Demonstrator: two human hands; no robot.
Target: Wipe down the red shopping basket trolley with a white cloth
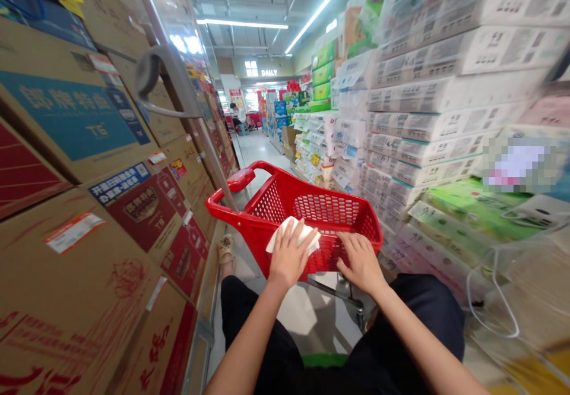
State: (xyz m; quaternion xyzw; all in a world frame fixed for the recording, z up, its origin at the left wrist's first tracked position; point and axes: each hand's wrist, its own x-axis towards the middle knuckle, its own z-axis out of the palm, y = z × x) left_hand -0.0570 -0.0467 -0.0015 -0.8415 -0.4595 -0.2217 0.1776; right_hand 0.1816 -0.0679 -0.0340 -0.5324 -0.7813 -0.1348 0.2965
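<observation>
A red plastic shopping cart (332,205) with a perforated basket stands right before me, its handle end to the left. My left hand (289,255) presses a folded white cloth (276,242) against the near side of the basket, fingers spread over it. Part of the cloth is hidden under the palm. My right hand (360,259) grips the basket's near rim further right; its fingers lie over the edge and its thumb rests apart on the outer side. The inside of the basket is partly visible.
Stacked cardboard cartons (75,110) line the left, behind a metal post with a grey handle (167,80). On the right rise piles of wrapped tissue packs (436,122). A tiled aisle (260,145) runs ahead, where a person (238,116) sits far off.
</observation>
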